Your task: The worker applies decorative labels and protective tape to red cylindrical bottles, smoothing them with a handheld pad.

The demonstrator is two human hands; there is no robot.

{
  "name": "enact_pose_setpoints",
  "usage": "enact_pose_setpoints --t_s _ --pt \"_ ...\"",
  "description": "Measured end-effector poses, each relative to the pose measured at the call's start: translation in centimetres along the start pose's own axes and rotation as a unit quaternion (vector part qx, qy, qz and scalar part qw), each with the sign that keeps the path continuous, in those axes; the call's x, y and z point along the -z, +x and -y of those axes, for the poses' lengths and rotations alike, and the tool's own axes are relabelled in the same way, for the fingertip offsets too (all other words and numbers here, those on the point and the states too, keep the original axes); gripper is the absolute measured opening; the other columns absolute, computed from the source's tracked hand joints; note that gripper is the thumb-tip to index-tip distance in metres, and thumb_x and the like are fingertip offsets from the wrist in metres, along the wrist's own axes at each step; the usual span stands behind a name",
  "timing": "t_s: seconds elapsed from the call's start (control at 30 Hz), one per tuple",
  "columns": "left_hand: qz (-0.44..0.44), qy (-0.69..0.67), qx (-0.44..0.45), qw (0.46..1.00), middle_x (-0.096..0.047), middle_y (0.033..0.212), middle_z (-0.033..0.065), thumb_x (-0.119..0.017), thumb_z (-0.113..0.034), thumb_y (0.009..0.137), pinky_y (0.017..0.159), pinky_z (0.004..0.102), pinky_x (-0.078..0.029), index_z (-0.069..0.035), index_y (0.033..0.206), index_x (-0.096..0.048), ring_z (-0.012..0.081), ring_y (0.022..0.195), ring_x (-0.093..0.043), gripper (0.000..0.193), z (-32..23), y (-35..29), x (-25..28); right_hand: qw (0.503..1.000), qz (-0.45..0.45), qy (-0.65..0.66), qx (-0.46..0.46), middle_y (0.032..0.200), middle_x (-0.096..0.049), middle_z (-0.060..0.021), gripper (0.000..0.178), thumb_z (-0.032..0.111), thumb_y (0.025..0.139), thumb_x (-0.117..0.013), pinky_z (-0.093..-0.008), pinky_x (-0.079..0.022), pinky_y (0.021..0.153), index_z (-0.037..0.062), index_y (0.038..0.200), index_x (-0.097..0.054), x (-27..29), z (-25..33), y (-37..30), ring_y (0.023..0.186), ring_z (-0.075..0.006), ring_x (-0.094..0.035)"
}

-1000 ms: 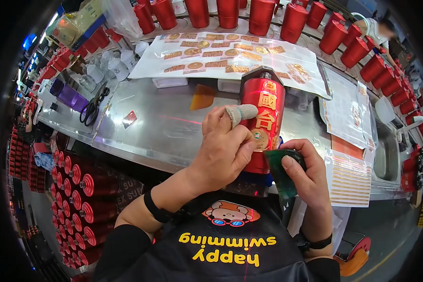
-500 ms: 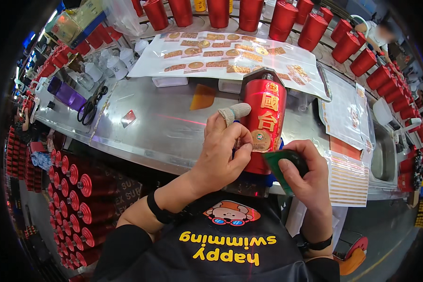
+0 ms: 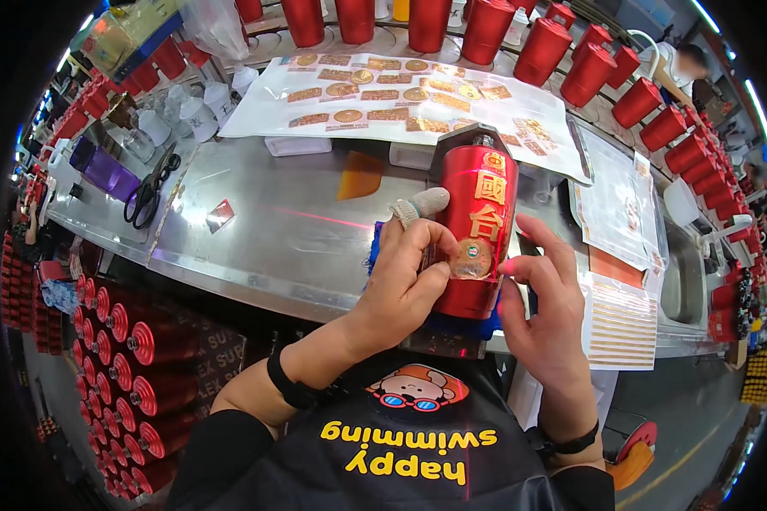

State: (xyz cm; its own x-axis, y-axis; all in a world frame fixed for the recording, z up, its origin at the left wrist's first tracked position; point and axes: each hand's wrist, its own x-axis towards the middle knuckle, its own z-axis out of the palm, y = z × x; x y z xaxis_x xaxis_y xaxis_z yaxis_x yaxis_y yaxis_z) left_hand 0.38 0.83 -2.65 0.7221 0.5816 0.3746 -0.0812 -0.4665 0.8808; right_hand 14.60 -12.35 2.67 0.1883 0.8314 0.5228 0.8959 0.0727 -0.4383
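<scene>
A red bottle [image 3: 462, 296] with raised gold characters lies on a blue cloth [image 3: 462, 326] at the bench's front edge, its neck pointing away from me. Low on its face sits a round gold sticker [image 3: 475, 255] with clear film at its lower edge. My left hand [image 3: 390, 277] pinches that film between thumb and index finger at the sticker's left side. A pale knitted cover [image 3: 421, 204] wraps one of its fingers. My right hand [image 3: 547, 298] is open at the bottle's right side, its fingers curved and apart, with fingertips close to the sticker's right edge.
Beyond the bottle lies a white sheet of gold decals [image 3: 349, 95]. Scissors [image 3: 151, 192] and a purple cup [image 3: 106, 173] are at the left, an amber plate [image 3: 360, 175] nearer the middle. Striped strips [image 3: 622, 328] and a sink [image 3: 683, 281] stand right. Red bottles [image 3: 115, 366] fill the lower left.
The green scraper has left my right hand, whose fingers have opened and moved up beside the bottle. My left hand keeps its pinch at the sticker.
</scene>
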Motion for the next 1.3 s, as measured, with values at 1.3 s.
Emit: enact_pose_setpoints --t_s 1.3 --pt "-0.045 -0.055 -0.009 0.997 -0.048 0.125 0.0184 -0.056 -0.002 0.081 0.101 0.0367 -0.034 -0.003 0.104 -0.054 0.0301 0.115 -0.045 0.024 0.3 -0.2 -0.5 0.994 0.02 -0.107 -0.001 0.11 -0.049 -0.0223 0.024 0.001 0.065 -0.067 -0.0478 -0.04 0.087 0.0016 0.083 -0.051 -1.7 1.8 3.0 0.102 -0.0414 -0.047"
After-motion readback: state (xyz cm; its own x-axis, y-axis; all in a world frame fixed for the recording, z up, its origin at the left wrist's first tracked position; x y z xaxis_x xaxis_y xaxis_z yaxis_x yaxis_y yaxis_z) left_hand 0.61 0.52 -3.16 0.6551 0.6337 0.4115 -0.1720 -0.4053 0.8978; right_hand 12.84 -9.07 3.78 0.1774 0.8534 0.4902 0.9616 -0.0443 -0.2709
